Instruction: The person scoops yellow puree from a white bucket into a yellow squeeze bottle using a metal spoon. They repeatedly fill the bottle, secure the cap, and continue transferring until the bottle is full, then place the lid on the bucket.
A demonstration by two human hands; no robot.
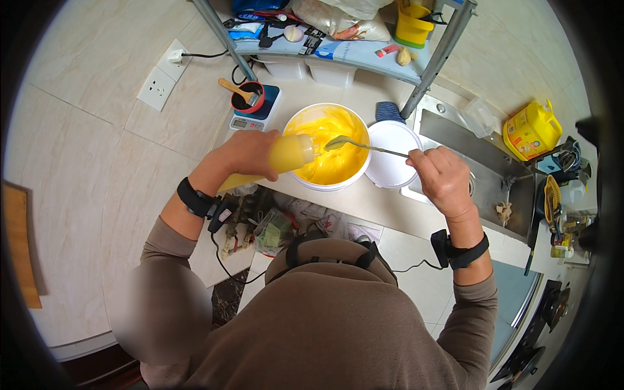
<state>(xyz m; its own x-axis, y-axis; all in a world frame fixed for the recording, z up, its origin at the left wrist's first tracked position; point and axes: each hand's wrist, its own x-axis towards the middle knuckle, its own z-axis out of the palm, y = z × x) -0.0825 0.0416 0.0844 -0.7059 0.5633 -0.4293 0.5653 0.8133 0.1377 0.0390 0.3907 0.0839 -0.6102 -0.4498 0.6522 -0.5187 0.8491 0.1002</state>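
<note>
My left hand (pixel 258 151) is wrapped around a plastic bottle (pixel 291 153) filled with yellow stuff. The bottle lies tilted on its side, its mouth over a white tub (pixel 336 186). Inside the tub is thick, glossy yellow cream (pixel 341 124) with swirled streaks; some is smeared up the wall. Between thumb and fingers, my right hand (pixel 441 180) grips the handle of a long metal spoon (pixel 378 147). Its coated bowl is above the cream, close to the bottle's mouth. A round white lid (pixel 394 163) lies right of the tub, under the spoon's handle.
Behind the tub's left side, a digital scale (pixel 265 105) bears a red bowl (pixel 258 87) with a wooden-handled brush (pixel 236 88). A metal-legged shelf (pixel 360 56) stands at the back. To the right are a sink (pixel 492 185) and a yellow jug (pixel 531 129).
</note>
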